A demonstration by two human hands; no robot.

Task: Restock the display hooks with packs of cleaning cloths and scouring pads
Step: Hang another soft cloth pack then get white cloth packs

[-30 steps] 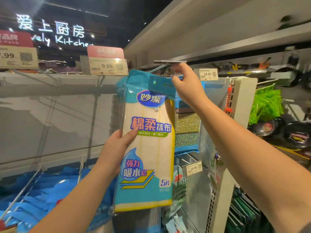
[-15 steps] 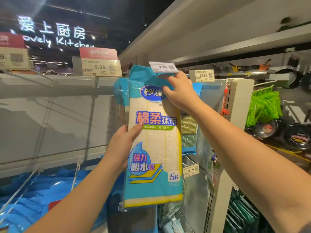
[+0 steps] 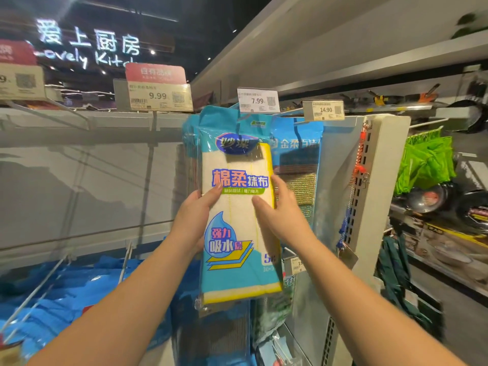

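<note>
A blue, white and yellow pack of cleaning cloths hangs upright in the middle of the view, its top tucked under the 7.99 price tag. The hook is hidden behind the pack. My left hand holds the pack's left edge, thumb on the front and fingers behind. My right hand holds the right edge at the same height, thumb on the front. A pack of scouring pads hangs just behind and to the right, under the 14.90 tag.
Bare wire hooks stick out at the lower left over a heap of blue packs. A 9.99 tag sits on the upper rail. A white perforated end panel stands at right, with green bags and pans beyond.
My right hand has come down from the pack's top to its right edge. The pack has risen so its top now sits under the 7.99 tag. My left hand keeps its hold.
</note>
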